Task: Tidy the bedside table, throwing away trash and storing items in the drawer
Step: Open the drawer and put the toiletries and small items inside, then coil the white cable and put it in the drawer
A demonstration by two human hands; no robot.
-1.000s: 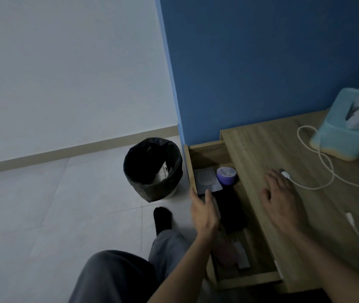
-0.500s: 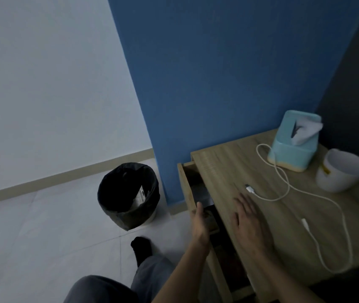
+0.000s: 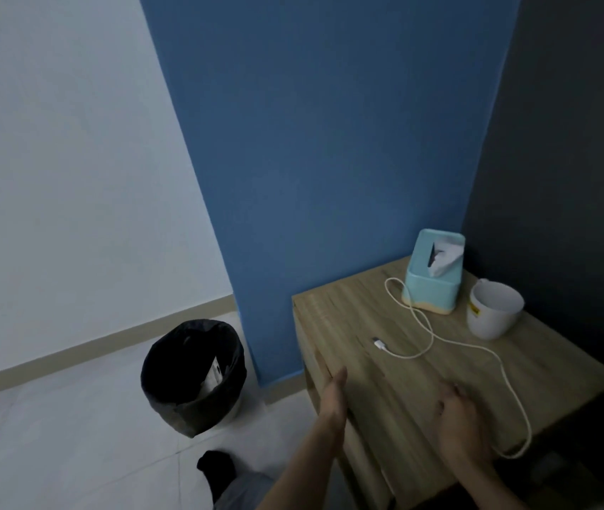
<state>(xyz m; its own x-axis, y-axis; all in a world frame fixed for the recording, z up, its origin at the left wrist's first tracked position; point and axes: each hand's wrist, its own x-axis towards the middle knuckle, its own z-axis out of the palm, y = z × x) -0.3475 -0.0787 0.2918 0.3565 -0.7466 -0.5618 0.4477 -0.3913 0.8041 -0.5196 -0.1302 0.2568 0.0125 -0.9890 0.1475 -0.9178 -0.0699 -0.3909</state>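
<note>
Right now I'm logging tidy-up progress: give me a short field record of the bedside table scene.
drawer: shut, front flush with the bedside table
left hand: flat against the drawer front, empty
right hand: resting on the tabletop, empty
on top: white charging cable, teal tissue box, white cup
bin: black-lined, on the floor left of the table, white item inside

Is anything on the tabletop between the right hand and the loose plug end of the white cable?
Nothing visible. Bare wood lies between the right hand and the cable plug. The tissue box and white cup sit farther back, off that path.
</note>
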